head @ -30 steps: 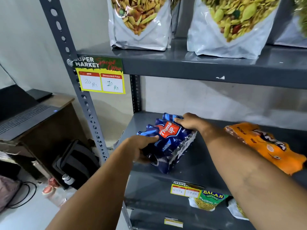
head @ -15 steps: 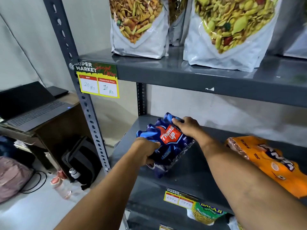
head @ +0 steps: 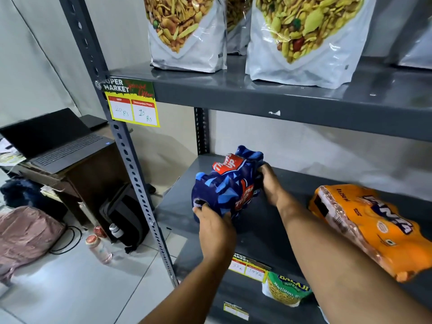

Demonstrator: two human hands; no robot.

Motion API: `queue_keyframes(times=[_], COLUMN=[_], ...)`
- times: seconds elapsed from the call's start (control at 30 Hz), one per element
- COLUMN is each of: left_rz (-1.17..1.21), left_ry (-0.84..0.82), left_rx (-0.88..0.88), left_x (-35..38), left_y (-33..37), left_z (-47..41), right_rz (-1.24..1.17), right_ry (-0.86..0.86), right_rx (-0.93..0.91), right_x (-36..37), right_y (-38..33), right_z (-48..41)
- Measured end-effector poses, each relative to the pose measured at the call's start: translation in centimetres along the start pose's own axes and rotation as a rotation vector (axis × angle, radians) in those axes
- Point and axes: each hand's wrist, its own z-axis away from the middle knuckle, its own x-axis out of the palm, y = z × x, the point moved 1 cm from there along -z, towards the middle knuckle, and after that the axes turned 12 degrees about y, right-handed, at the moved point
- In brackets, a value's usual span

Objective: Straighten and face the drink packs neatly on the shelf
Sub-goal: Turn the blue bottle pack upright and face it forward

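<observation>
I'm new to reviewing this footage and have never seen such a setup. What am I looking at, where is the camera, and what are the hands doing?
No machine here: a person wears a wide-angle camera on the head, looking forward and down, so you see their own two bare arms reaching out. There is only this one view.

They stand at a grey metal shelf. The left hand grips the near end of a blue Thums Up drink pack, and the right hand holds its far side. To the right an orange drink pack lies tilted on the same shelf, untouched.

On the shelf above stand snack mix bags, with a price tag on its front edge. A laptop sits on a desk to the left.
</observation>
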Motion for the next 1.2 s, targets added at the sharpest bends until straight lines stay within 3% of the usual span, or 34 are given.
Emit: queue_keyframes(times=[0.23,0.37,0.47,0.7,1.2], left_rz=[0.103,0.282,0.420,0.357,0.271], left_ry=[-0.034,-0.167,-0.313,-0.410,-0.468], left_rx=[-0.009,-0.046,-0.069,0.053,0.192], left_x=[-1.0,-2.7,-4.0,-4.5,-5.6], left_y=[-1.3,-3.1,-4.0,-4.1,-7.0], left_z=[-2.9,-6.7,-10.2,-14.2,-15.0], right_rz=[0.123,0.127,0.288,0.380,0.353], right_ry=[-0.022,0.134,0.250,0.417,0.437], right_rx=[-0.137,-0.322,-0.417,-0.481,-0.503], right_x=[-1.0,-1.5,-1.1,-0.1,0.5], right_y=[0.4,3.0,4.5,5.7,5.9], right_z=[1.2,4.3,7.3,12.2,14.0])
